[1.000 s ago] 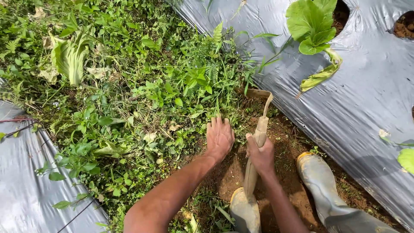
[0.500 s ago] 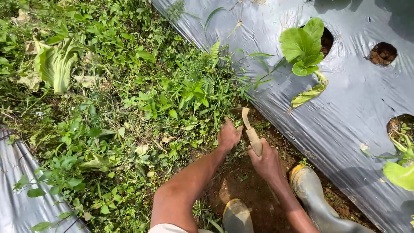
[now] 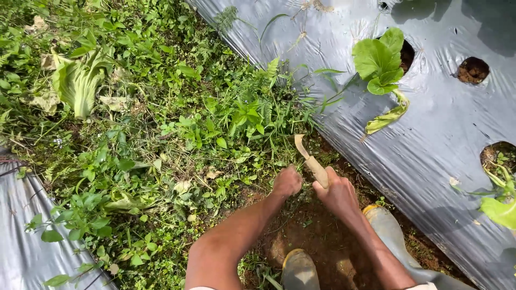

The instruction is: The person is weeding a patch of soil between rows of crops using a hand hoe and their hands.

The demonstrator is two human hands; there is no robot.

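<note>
Two bare hands | right hand (image 3: 338, 194) grip clenched on pale curved wooden-handled blade (image 3: 309, 159) over brown soil | left hand (image 3: 287, 181) grip fisted in green weeds (image 3: 236, 121) | glossy grey plastic mulch sheet (image 3: 430, 139), round holes holding leafy seedlings (image 3: 379, 59)

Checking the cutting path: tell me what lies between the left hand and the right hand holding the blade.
In the head view, only a narrow strip of grass stems and bare brown soil separates the left hand from the right hand gripping the curved blade.

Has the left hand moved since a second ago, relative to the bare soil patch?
Yes. The left hand went from flat and open to a fist at the weeds edging the bare soil.
</note>
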